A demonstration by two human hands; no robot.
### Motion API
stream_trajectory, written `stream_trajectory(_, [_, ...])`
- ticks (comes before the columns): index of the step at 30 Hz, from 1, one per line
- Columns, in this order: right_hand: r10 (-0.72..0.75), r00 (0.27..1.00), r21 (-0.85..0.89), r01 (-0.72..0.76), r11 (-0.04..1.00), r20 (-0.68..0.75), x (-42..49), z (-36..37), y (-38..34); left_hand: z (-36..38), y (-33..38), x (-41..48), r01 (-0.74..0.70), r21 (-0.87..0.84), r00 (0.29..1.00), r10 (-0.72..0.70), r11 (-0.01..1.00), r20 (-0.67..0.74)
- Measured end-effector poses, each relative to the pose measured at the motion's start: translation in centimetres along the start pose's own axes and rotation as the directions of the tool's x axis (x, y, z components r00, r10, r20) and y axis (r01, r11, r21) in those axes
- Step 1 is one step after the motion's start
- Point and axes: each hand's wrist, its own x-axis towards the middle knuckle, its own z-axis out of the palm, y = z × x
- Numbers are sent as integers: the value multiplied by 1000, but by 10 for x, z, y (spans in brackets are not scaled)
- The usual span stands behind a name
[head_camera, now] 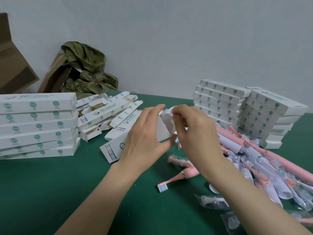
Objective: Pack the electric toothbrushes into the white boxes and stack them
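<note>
The left hand (145, 138) is seen gripping a white box (162, 131) near its raised open end, with the fingers over the top and the thumb beneath. The right hand (194, 131) is curled, its fingertips pinched on the white flaps at that open end. The box is held tilted. Its lower end rests on the green mat (67, 184), and pictured toothbrushes are printed there.

A pink electric toothbrush (177, 178) is noted lying on the mat below the right wrist, bristle head toward the person. A heap of bagged pink toothbrushes (254, 167) is recorded to the right, with clear plastic bags (213, 200) nearer the person.

Loose open boxes (108, 114) are piled behind the left hand, and "WISDENT" is legible on two of them. A stack of closed boxes (37, 124) is seen at far left, with green round icons on the sides; the small print is unreadable. Two further stacks (220, 102) stand at right rear. Brown cartons (15, 65) and crumpled green paper (86, 68) are noted against the wall.
</note>
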Motion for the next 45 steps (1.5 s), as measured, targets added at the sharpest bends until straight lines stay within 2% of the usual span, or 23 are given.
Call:
stream_trajectory(3, [-124, 987, -224, 144, 964, 99, 1, 5, -8, -2, 2, -1, -15, -24, 999, 16, 1000, 34])
stream_trajectory(5, [-189, 963, -252, 235, 939, 194, -1, 7, -11, -4, 1, -1, -20, -18, 999, 21, 1000, 40])
stream_trajectory(6, [-169, 958, -227, 223, 948, 233, -1, 7, -11, -5, 0, -1, -16, -15, 999, 16, 1000, 35])
stream_trajectory(8, [-84, 977, -102, 106, 989, 195, -2, 6, -7, -5, 1, 0, -10, -15, 1000, 11, 1000, 12])
stream_trajectory(11, [42, 998, 15, -41, 999, -53, 1, 1, -1, -3, 5, 1, -39, -11, 999, 38, 999, -37])
stream_trajectory(12, [89, 994, 33, -87, 996, -70, 3, -1, 1, -2, 5, 1, -45, -7, 997, 45, 999, -55])
stream_trajectory(14, [229, 973, 141, -232, 962, 36, 7, -3, 6, -1, 5, 0, -45, -5, 997, 45, 999, -65])
stream_trajectory(16, [330, 927, 279, -369, 887, 177, 10, -5, 9, -2, 6, -1, -46, -19, 999, 45, 999, -15])
stream_trajectory(20, [399, 882, 409, -470, 782, 250, 14, -5, 11, -5, 2, 1, -46, -93, 985, 61, 995, 159])
stream_trajectory(22, [404, 874, 441, -485, 755, 270, 16, -5, 11, -4, -1, 2, -62, -97, 979, 79, 993, 187])
stream_trajectory(25, [371, 882, 463, -469, 752, 291, 14, -4, 10, 0, 5, 0, -16, -210, 994, 38, 977, 101])
stream_trajectory(29, [243, 934, 536, -349, 769, 261, 11, -3, 1, -1, 9, 1, 97, -387, 992, -119, 917, -33])
stream_trajectory(33, [168, 943, 568, -308, 763, 287, -4, 7, -17, -5, 12, 5, 102, -372, 977, -163, 922, -135])
stream_trajectory(34, [162, 947, 566, -298, 768, 279, -7, 11, -19, -6, 11, 5, 99, -372, 980, -155, 923, -123])
stream_trajectory(36, [196, 948, 527, -305, 794, 253, -9, 15, -17, -6, 4, 5, 121, -386, 992, -127, 915, 8])
stream_trajectory(37, [235, 941, 511, -330, 794, 243, -7, 15, -14, -5, -1, 3, 143, -354, 989, -116, 924, 96])
stream_trajectory(39, [301, 932, 516, -363, 776, 202, -2, 11, -4, 3, -12, -1, 188, -184, 965, -147, 965, 216])
stream_trajectory(41, [332, 929, 526, -366, 768, 161, 2, 8, 4, 9, -20, -2, 232, -23, 956, -224, 972, 187])
stream_trajectory(45, [258, 960, 455, -280, 845, 111, -2, 14, 7, 11, -28, -3, 268, -54, 959, -261, 962, 109])
